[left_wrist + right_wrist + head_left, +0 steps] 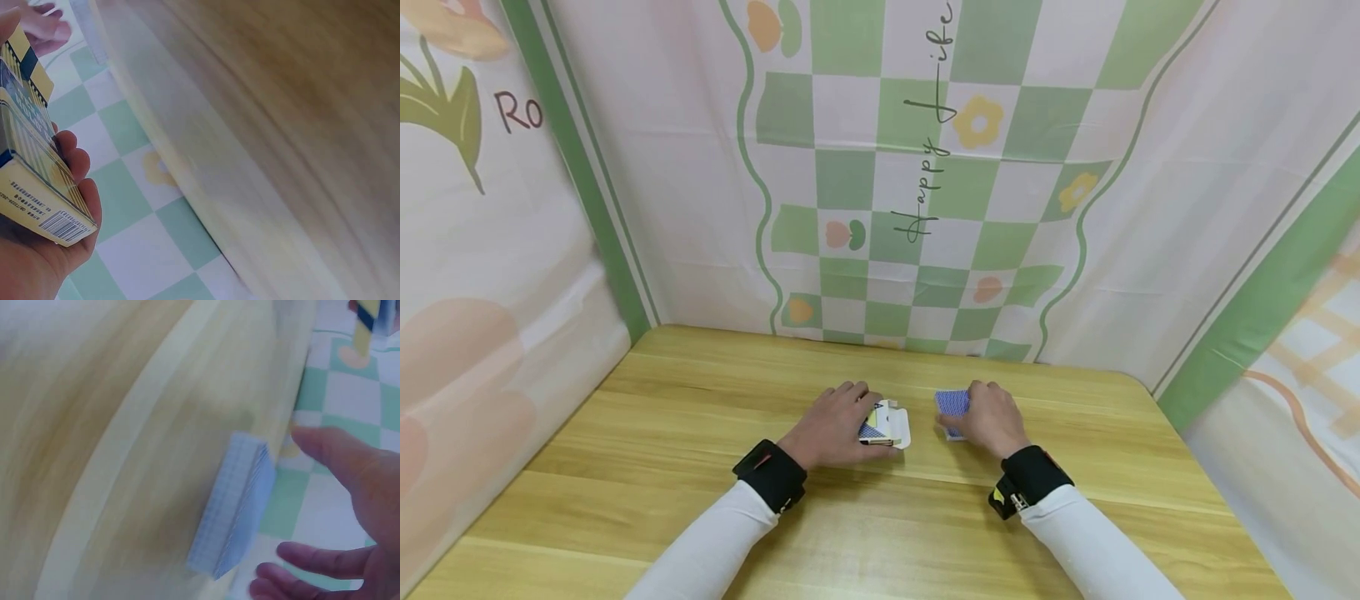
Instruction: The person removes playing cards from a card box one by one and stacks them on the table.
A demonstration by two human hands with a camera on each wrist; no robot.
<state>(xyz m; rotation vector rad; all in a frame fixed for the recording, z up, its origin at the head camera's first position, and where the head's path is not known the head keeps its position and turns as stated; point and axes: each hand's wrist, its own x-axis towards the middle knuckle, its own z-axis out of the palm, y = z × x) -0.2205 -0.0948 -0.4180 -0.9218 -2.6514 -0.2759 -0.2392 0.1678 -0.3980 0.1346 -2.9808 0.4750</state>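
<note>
My left hand (831, 425) grips a playing card box (880, 425), its white flap folded out to the right. The left wrist view gives the box's barcode end (50, 209), with fingers curled along its side. A squared deck of blue-backed playing cards (951, 402) lies on the table to the right of the box. Over the deck's right side is my right hand (992, 419). In the right wrist view, the thumb and fingers of that hand (369, 506) are spread apart beside the deck (231, 509), with a visible gap between them and the cards.
The wooden table (880, 533) carries both things near its middle. Behind it hangs a green and white checked cloth (910, 192), with more printed cloth (512, 250) along the left and right sides.
</note>
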